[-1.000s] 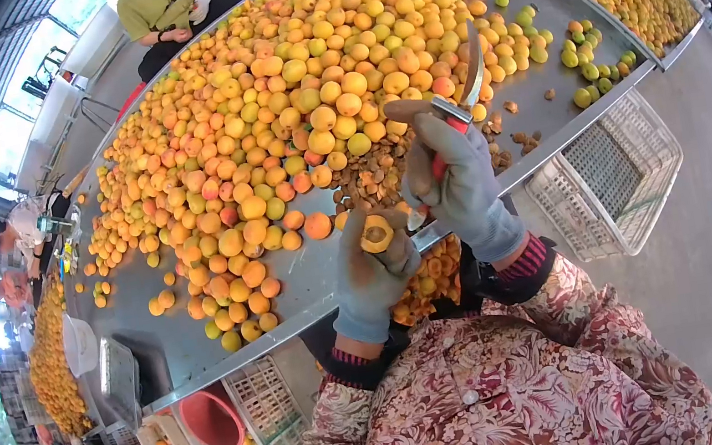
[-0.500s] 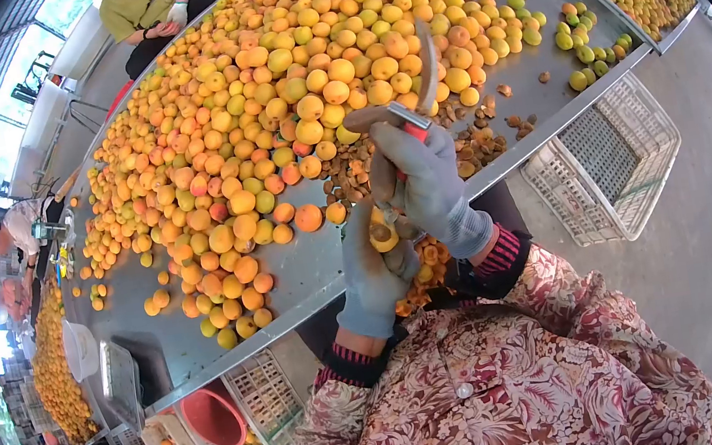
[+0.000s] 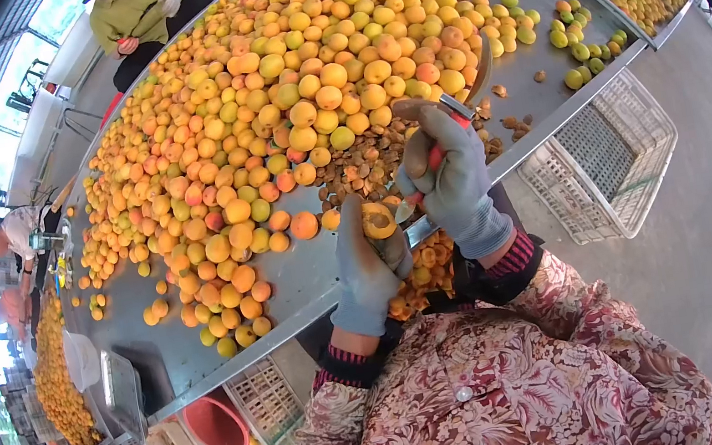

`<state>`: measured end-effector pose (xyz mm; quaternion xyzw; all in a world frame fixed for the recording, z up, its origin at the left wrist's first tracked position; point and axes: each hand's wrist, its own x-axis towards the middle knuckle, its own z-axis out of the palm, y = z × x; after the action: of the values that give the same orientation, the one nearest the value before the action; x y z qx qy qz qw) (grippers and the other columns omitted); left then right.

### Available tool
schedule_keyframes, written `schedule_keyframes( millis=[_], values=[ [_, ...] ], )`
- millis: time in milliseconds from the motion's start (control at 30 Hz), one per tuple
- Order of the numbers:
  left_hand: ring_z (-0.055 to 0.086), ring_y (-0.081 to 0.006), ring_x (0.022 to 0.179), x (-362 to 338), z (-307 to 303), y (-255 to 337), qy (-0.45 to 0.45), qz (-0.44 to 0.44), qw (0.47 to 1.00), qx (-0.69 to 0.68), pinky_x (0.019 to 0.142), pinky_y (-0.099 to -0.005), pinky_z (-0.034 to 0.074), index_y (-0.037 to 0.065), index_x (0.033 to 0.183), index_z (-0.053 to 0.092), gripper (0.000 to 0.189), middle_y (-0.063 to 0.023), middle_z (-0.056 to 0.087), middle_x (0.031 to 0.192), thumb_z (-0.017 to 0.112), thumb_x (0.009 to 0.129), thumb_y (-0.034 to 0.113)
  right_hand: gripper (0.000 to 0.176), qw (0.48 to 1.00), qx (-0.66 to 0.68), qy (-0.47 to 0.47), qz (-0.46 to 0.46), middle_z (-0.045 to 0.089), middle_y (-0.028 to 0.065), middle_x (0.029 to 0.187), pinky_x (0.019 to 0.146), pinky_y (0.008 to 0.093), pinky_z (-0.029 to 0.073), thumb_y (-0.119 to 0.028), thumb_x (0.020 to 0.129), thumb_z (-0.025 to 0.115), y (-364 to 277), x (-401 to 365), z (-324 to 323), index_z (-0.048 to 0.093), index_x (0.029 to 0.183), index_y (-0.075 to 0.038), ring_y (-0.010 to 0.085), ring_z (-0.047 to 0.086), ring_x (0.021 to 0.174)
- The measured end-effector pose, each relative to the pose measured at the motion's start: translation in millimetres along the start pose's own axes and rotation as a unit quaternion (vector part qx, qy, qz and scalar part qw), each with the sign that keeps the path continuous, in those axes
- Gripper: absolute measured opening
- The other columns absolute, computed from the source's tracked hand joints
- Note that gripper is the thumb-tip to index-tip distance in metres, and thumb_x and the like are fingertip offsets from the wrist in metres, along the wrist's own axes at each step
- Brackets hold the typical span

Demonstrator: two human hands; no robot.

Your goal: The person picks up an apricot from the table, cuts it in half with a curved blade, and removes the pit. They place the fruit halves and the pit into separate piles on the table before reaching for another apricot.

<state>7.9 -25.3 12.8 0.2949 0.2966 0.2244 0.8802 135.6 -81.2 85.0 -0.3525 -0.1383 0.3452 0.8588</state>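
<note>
My left hand [image 3: 360, 263], in a grey glove, is closed on a cut apricot [image 3: 377, 220] with its opened side showing. My right hand [image 3: 452, 176], also gloved, grips a red-handled cutting tool [image 3: 436, 155]. The tool's curved part [image 3: 482, 70] sticks out above the fist, and a small pointed tip [image 3: 407, 209] shows below, just right of the apricot. Beneath my hands lie orange apricot pieces [image 3: 424, 277], their container mostly hidden. Brown pits [image 3: 357, 167] are heaped on the metal table [image 3: 300, 277] just beyond my hands.
A large heap of whole apricots [image 3: 264, 98] covers much of the table. Greener fruit [image 3: 592, 49] sits at the right. A white plastic crate [image 3: 609, 157] stands on the floor at right; a red bucket [image 3: 217, 423] is at lower left. Another person [image 3: 132, 16] sits across the table.
My right hand has moved right and slightly down with the tool, whose tip has come away from the apricot. My left hand still holds the apricot, its cut face now more exposed.
</note>
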Motion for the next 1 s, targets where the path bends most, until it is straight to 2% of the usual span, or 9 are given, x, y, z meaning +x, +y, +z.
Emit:
schedule_keyframes(
  millis=[233, 367, 467, 567, 633, 767, 867, 933, 1000],
  values=[
    [0.054, -0.0156, 0.065, -5.1, -3.2, 4.3, -0.187, 0.076, 0.979, -0.002, 0.052, -0.026, 0.045, -0.002, 0.11, 0.043, 0.022, -0.0108, 0.056, 0.089, 0.045, 0.089, 0.001, 0.022, 0.998, 0.021, 0.054, 0.007, 0.051, 0.0049, 0.051, 0.031, 0.024, 0.031, -0.02, 0.086, 0.053, 6.7, -2.4, 3.4, 0.06, 0.095, -0.001, 0.0106, 0.038, 0.033],
    [0.054, -0.0167, 0.061, -9.1, 12.8, 2.8, -0.119, 0.064, 0.991, -0.022, 0.052, -0.0253, 0.045, -0.002, 0.109, 0.044, 0.019, -0.0126, 0.057, 0.089, 0.043, 0.089, 0.0, 0.02, 0.997, 0.039, 0.067, 0.016, 0.051, 0.0051, 0.051, 0.03, 0.0239, 0.03, -0.019, 0.086, 0.054, 6.6, -2.8, 4.4, 0.061, 0.094, -0.002, 0.0108, 0.038, 0.031],
    [0.058, -0.0169, 0.074, -13.6, 18.4, 3.4, -0.063, 0.144, 0.963, 0.22, 0.057, -0.0324, 0.047, 0.006, 0.102, 0.05, 0.038, -0.0092, 0.058, 0.093, 0.039, 0.091, 0.04, 0.02, 0.994, 0.043, 0.096, 0.034, 0.051, 0.0046, 0.051, 0.03, 0.0236, 0.03, -0.019, 0.086, 0.054, 8.5, -3.4, 5.4, 0.061, 0.094, -0.003, 0.0103, 0.038, 0.032],
    [0.059, -0.0187, 0.087, -9.1, 13.5, 7.5, -0.144, 0.079, 0.986, -0.002, 0.071, -0.0332, 0.051, 0.002, 0.109, 0.046, 0.028, -0.0112, 0.055, 0.105, 0.049, 0.088, 0.021, 0.027, 0.993, -0.03, 0.117, 0.012, 0.046, 0.0023, 0.051, 0.034, 0.0237, 0.03, -0.024, 0.089, 0.051, 8.4, -5.1, 8.3, 0.057, 0.102, -0.001, 0.009, 0.036, 0.036],
    [0.055, -0.0218, 0.095, -10.3, 22.6, 12.6, -0.122, -0.023, 0.978, -0.169, 0.074, -0.0394, 0.048, 0.001, 0.116, 0.045, 0.036, -0.0119, 0.056, 0.106, 0.03, 0.092, 0.023, 0.028, 0.993, -0.039, 0.112, -0.009, 0.047, 0.0022, 0.052, 0.034, 0.0235, 0.031, -0.024, 0.09, 0.051, 11.2, -5.5, 8.6, 0.057, 0.103, -0.001, 0.0089, 0.037, 0.036],
    [0.054, -0.0215, 0.103, -4.7, 21.3, -3.9, -0.124, 0.066, 0.977, -0.158, 0.09, -0.0344, 0.044, 0.0, 0.119, 0.042, 0.034, -0.0108, 0.054, 0.113, 0.046, 0.089, 0.014, 0.022, 0.994, -0.019, 0.096, -0.05, 0.049, 0.0015, 0.057, 0.033, 0.0234, 0.03, -0.024, 0.086, 0.057, 17.4, -6.2, 13.4, 0.057, 0.1, -0.006, 0.008, 0.041, 0.039],
    [0.05, -0.0222, 0.111, -5.0, 28.4, -9.3, -0.064, 0.303, 0.91, 0.277, 0.098, -0.0399, 0.038, 0.003, 0.123, 0.041, 0.038, -0.0099, 0.052, 0.119, 0.038, 0.092, 0.026, 0.025, 0.988, 0.041, 0.143, 0.033, 0.042, -0.0001, 0.053, 0.037, 0.0257, 0.034, -0.025, 0.089, 0.053, 12.8, 2.9, 7.7, 0.056, 0.102, -0.003, 0.0095, 0.034, 0.037],
    [0.047, -0.0227, 0.114, 6.1, 28.6, -14.1, -0.118, 0.139, 0.973, -0.141, 0.101, -0.0406, 0.034, 0.004, 0.123, 0.042, 0.037, -0.0102, 0.05, 0.122, 0.041, 0.092, 0.023, 0.026, 0.986, 0.041, 0.156, 0.028, 0.04, -0.0005, 0.053, 0.037, 0.026, 0.033, -0.026, 0.089, 0.053, 19.1, 9.9, 3.4, 0.056, 0.102, -0.004, 0.0097, 0.033, 0.037],
    [0.047, -0.023, 0.115, 11.7, 32.2, -18.6, -0.119, 0.161, 0.97, -0.14, 0.102, -0.0406, 0.033, 0.004, 0.123, 0.041, 0.037, -0.0101, 0.05, 0.123, 0.042, 0.092, 0.024, 0.026, 0.984, 0.042, 0.17, 0.023, 0.039, -0.0008, 0.053, 0.036, 0.0263, 0.032, -0.026, 0.089, 0.052, 20.7, 15.6, 3.4, 0.056, 0.102, -0.004, 0.0098, 0.032, 0.037]
  ],
)
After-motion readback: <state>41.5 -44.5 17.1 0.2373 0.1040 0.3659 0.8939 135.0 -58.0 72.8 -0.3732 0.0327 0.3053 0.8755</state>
